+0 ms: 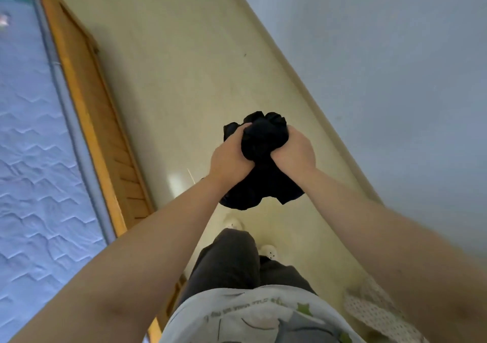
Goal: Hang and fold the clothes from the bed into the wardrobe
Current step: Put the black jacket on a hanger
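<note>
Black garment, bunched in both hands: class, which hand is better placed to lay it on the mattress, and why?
Probably left. The left hand grips the black garment on the side nearer the mattress; the right hand grips it on the wall side and would have to cross over.

Both bare forearms reach forward and down, drawing together in front of the body. The left hand and right hand sit close side by side, backs up towards the camera. The fingers of both hands are curled tight into a bunched black garment gripped between them.
</note>
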`<state>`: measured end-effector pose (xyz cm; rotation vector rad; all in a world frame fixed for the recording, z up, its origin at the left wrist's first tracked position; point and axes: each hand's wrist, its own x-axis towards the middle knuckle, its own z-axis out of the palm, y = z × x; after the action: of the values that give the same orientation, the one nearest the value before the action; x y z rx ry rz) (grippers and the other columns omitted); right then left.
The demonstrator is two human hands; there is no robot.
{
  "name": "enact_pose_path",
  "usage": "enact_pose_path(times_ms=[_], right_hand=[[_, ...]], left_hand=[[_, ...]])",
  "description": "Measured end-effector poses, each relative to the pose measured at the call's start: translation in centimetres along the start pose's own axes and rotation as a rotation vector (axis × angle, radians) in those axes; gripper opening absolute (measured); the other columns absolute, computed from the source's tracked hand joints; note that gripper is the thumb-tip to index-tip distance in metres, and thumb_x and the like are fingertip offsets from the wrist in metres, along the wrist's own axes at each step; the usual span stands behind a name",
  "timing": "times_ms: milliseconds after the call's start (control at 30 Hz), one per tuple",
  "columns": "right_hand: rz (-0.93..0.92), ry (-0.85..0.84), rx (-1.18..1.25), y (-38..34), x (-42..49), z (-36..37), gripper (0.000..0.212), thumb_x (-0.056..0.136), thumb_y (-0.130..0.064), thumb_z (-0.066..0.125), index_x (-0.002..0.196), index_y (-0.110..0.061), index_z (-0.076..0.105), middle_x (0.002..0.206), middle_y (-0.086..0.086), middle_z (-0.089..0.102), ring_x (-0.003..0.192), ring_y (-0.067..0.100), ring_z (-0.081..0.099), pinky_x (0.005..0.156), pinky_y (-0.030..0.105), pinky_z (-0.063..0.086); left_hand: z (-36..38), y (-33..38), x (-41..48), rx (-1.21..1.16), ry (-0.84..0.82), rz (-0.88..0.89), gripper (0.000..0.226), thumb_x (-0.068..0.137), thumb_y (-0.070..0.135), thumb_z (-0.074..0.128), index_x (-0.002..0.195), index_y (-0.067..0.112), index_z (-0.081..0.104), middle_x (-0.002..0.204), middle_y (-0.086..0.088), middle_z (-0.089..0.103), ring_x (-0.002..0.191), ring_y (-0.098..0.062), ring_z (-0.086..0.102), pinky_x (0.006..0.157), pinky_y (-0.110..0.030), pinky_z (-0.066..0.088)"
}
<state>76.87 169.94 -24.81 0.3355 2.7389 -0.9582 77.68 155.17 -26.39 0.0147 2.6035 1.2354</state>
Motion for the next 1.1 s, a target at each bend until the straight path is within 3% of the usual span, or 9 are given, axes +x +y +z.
enact_pose_path(times_ms=[233, 500, 700, 867, 1100], right_hand=[[-0.182, -0.08, -0.108, -9.6, 15.7, 3.6, 0.016, 0.084, -0.032, 0.052, 0.09, -0.017, 0.053, 0.081, -0.001, 0.06, 0.073, 0.024, 0.054, 0.061, 0.03, 0.037], [-0.252, -0.18, -0.145, -25.0, 32.5, 7.6, 0.016, 0.085, -0.028, 0.053, 0.092, -0.014, 0.054, 0.081, 0.0, 0.056, 0.072, 0.024, 0.05, 0.063, 0.029, 0.036], [-0.335, -0.247, -0.163, -35.7, 44.2, 11.2, 0.01, 0.086, -0.025, 0.053, 0.089, -0.016, 0.05, 0.08, 0.0, 0.055, 0.071, 0.024, 0.049, 0.064, 0.029, 0.035], [-0.409, -0.321, -0.172, -44.7, 56.1, 16.7, 0.016, 0.083, -0.024, 0.053, 0.094, -0.013, 0.057, 0.085, 0.004, 0.063, 0.077, 0.028, 0.057, 0.064, 0.032, 0.042], [-0.607, -0.476, -0.263, -60.6, 68.3, 23.8, 0.017, 0.085, -0.023, 0.055, 0.099, -0.014, 0.057, 0.091, 0.005, 0.064, 0.076, 0.026, 0.053, 0.065, 0.029, 0.037]], left_hand=[[-7.8, -4.0, 13.4, 0.011, 0.138, -0.114, 0.056, 0.083, 0.027, 0.057, 0.136, 0.034, 0.038, 0.117, 0.011, 0.062, 0.101, -0.022, 0.062, 0.087, -0.037, 0.049], [-21.4, -8.4, 29.4, 0.045, 0.195, -0.226, 0.056, 0.083, 0.027, 0.055, 0.135, 0.034, 0.037, 0.106, 0.013, 0.06, 0.094, -0.024, 0.061, 0.078, -0.031, 0.044], [-30.4, -12.5, 40.4, 0.022, 0.275, -0.293, 0.056, 0.084, 0.027, 0.058, 0.136, 0.032, 0.037, 0.1, 0.013, 0.057, 0.095, -0.022, 0.062, 0.084, -0.04, 0.053], [-37.7, -18.0, 51.1, 0.008, 0.346, -0.405, 0.058, 0.082, 0.024, 0.059, 0.137, 0.028, 0.038, 0.105, 0.008, 0.06, 0.096, -0.023, 0.061, 0.081, -0.038, 0.052], [-49.9, -23.4, 61.8, -0.073, 0.535, -0.652, 0.052, 0.087, 0.022, 0.058, 0.135, 0.026, 0.039, 0.108, -0.001, 0.062, 0.098, -0.027, 0.061, 0.083, -0.04, 0.052]])
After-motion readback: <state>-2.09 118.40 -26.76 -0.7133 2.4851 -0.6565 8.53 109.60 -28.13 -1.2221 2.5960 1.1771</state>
